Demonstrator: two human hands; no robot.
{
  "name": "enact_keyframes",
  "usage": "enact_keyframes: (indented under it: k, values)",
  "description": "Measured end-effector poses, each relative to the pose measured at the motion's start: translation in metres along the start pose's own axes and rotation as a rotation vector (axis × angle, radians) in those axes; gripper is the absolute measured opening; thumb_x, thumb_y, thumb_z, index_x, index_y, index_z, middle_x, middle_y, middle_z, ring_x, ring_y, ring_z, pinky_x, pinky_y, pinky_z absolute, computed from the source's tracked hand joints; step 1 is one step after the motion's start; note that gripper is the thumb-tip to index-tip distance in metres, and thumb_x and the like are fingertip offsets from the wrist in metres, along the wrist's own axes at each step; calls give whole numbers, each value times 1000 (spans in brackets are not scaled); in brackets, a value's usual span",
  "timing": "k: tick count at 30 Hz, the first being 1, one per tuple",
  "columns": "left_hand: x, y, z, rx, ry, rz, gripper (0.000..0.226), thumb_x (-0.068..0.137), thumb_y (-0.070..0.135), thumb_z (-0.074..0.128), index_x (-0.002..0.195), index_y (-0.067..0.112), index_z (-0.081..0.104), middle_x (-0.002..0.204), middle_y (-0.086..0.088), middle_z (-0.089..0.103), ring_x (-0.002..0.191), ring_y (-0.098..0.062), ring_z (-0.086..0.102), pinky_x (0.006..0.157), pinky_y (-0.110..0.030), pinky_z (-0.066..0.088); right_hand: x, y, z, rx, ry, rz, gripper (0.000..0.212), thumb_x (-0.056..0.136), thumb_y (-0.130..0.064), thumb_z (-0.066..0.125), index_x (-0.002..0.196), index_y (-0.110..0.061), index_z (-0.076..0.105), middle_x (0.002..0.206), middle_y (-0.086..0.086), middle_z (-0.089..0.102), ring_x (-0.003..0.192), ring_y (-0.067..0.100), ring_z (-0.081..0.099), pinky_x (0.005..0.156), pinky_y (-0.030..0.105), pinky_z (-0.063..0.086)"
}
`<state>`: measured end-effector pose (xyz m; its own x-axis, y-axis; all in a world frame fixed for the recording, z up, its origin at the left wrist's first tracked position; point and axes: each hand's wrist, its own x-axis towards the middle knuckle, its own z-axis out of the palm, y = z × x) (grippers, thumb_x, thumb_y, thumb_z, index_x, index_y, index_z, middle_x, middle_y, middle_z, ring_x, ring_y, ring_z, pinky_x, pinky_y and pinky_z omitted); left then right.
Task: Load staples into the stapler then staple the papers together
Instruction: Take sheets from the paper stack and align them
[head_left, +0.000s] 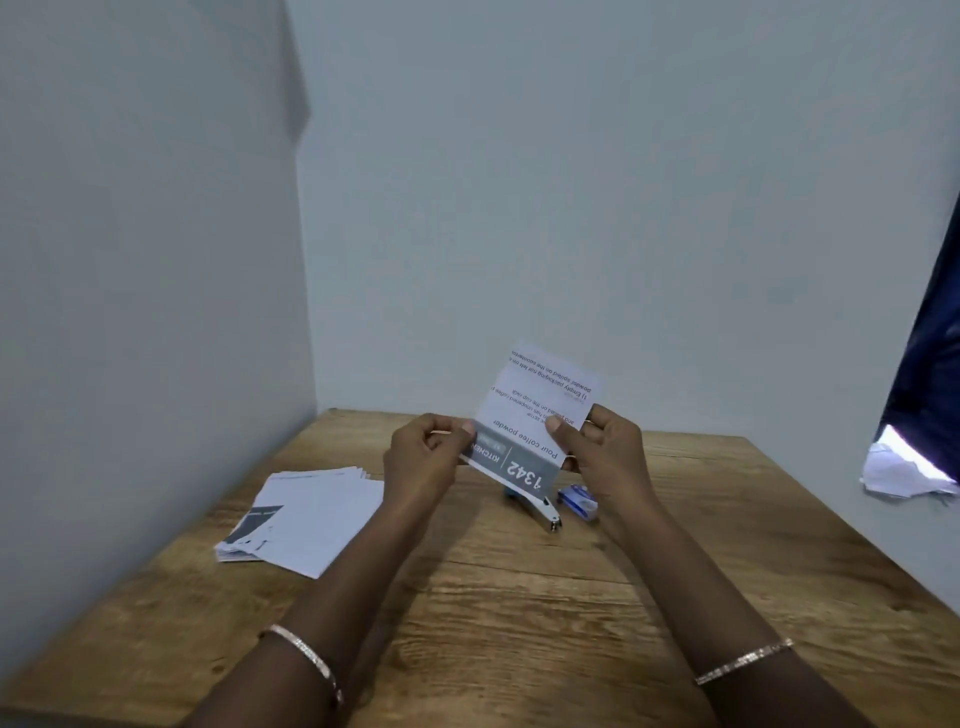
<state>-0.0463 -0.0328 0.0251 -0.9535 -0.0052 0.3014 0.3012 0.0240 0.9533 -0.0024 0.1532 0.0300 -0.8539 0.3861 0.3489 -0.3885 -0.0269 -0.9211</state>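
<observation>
Both hands hold a small set of printed papers (535, 410) upright above the wooden table (519, 597); the print reads upside down, with "1342" on a grey band. My left hand (423, 460) pinches the papers' left lower edge and my right hand (602, 449) pinches the right edge. Directly below the papers the stapler (540, 506) lies on the table, blue with a metal nose pointing toward me, its rear hidden by the papers. A small blue staple box (578, 500) lies just right of it.
A fanned stack of more white papers (306, 514) lies on the table's left side. Grey walls close off the left and the back. At the right edge hangs dark fabric (930, 364) with a crumpled white thing (904, 470) below it.
</observation>
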Motion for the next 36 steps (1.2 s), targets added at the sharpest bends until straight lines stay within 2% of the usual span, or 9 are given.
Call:
enact_keyframes:
  k: [2, 6, 12, 17, 22, 26, 30, 32, 36]
  values:
    - [11, -2, 3, 29, -147, -11, 20, 90, 30, 72, 101, 13, 72, 91, -10, 75, 84, -21, 71, 66, -35, 58, 4, 10, -6, -50, -2, -9, 27, 91, -11, 73, 117, -12, 70, 97, -3, 81, 89, 15, 78, 61, 24, 59]
    - [24, -10, 12, 47, -311, 44, 22, 91, 21, 72, 111, 13, 71, 74, -9, 73, 75, -22, 74, 63, -30, 56, 7, 30, -11, -83, -15, -5, 25, 90, -13, 75, 114, -16, 72, 98, 2, 81, 90, 23, 78, 72, 43, 64]
    - [29, -34, 15, -43, -279, 13, 11, 93, 7, 66, 102, 13, 69, 59, 5, 71, 65, -18, 72, 50, -22, 51, 14, 40, -20, -88, -89, 43, 26, 88, -2, 73, 110, -16, 73, 101, 5, 80, 93, 29, 76, 76, 53, 58]
    - [28, -33, 9, -180, -290, -69, 32, 90, 2, 62, 72, 26, 72, 69, 0, 74, 61, -17, 71, 49, -22, 52, 15, 43, -18, 16, -80, 54, 13, 87, 5, 71, 97, -3, 69, 99, 15, 78, 91, 36, 76, 74, 53, 61]
    - [27, -37, 14, -157, -293, -107, 30, 88, 4, 51, 85, 22, 75, 74, -7, 74, 59, -19, 66, 44, -24, 47, 15, 47, -18, 46, -104, 19, 26, 84, 15, 66, 70, -5, 75, 93, 10, 79, 85, 30, 76, 68, 51, 62]
    - [33, -42, 13, -149, -270, -156, 30, 96, 32, 46, 96, 27, 75, 86, -12, 65, 74, -27, 54, 55, -31, 45, 17, 53, -20, -29, -91, -11, 30, 89, 12, 60, 72, -5, 77, 94, 11, 79, 88, 37, 75, 68, 57, 54]
    - [34, -42, 12, -164, -328, -221, 41, 82, 62, 60, 99, 29, 76, 84, 0, 78, 67, -15, 71, 55, -27, 55, 21, 61, -20, -169, -76, -94, 40, 92, 9, 52, 74, -14, 79, 89, 10, 78, 90, 55, 64, 63, 58, 53]
    - [32, -43, 14, -170, -357, -197, 37, 77, 51, 74, 101, 23, 74, 84, -1, 78, 68, -12, 73, 53, -25, 55, 23, 65, -21, -234, -86, -123, 39, 88, 5, 50, 76, -18, 80, 89, 8, 77, 90, 56, 62, 64, 52, 51]
    - [30, -46, 14, -177, -351, -148, 34, 79, 21, 84, 111, 23, 71, 83, -8, 78, 68, -17, 72, 53, -25, 53, 26, 69, -20, -254, -89, -121, 38, 86, 2, 49, 76, -18, 80, 91, 6, 77, 90, 57, 62, 61, 57, 52]
